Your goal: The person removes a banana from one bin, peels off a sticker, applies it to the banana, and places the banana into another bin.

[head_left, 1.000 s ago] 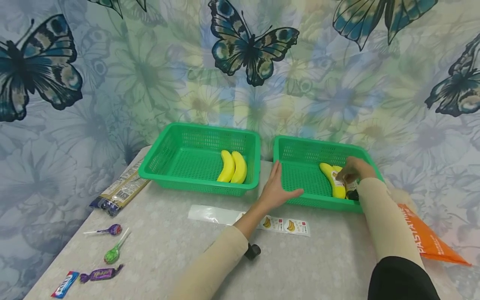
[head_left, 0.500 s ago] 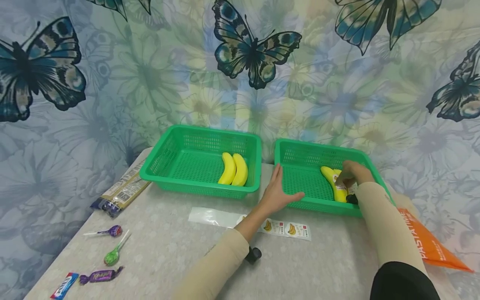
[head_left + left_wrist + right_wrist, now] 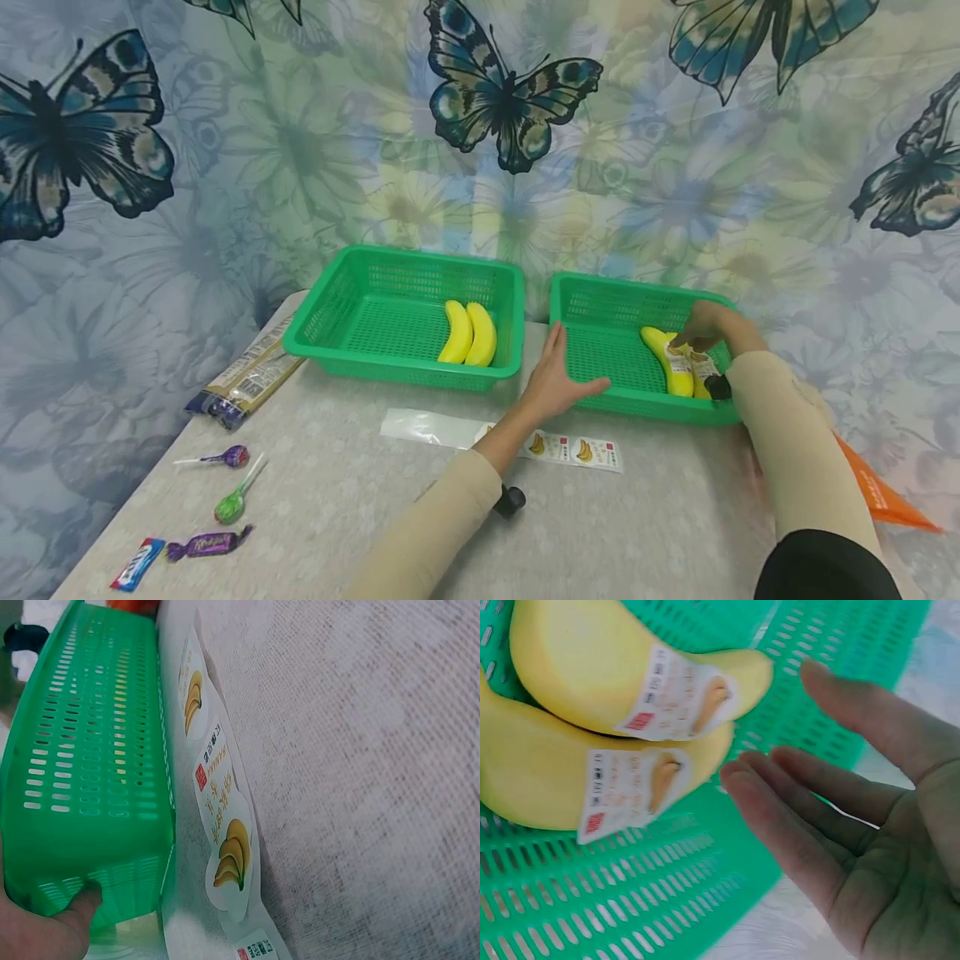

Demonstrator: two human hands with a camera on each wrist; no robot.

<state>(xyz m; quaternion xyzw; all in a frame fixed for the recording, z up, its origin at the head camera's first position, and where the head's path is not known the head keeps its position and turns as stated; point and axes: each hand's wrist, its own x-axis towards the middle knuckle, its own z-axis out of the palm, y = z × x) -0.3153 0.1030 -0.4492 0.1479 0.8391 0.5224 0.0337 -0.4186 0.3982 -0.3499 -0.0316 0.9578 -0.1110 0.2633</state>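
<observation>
Two yellow bananas, a nearer one point(image 3: 540, 765) and another point(image 3: 577, 660), lie side by side in the right green basket point(image 3: 637, 287). Each carries a white banana-print label point(image 3: 634, 787) near one end. My right hand point(image 3: 716, 325) is over that basket's right part; in the right wrist view its fingers are spread and relaxed, beside the banana ends, holding nothing. My left hand point(image 3: 551, 387) is at the basket's left end, fingers straight and thumb apart; the left wrist view shows the thumb point(image 3: 82, 904) against the basket's wall.
A strip of banana labels point(image 3: 592, 452) lies in front of the baskets, partly under my left forearm. The left green basket point(image 3: 405, 379) holds two unlabelled bananas point(image 3: 482, 335). Lollipops point(image 3: 231, 504), wrapped sweets point(image 3: 210, 544), a gold packet point(image 3: 251, 379) and an orange bag point(image 3: 881, 492) lie around.
My right hand has drawn back to the right and away from the bananas, letting go, so both labels show more. My left hand stays at the basket's end.
</observation>
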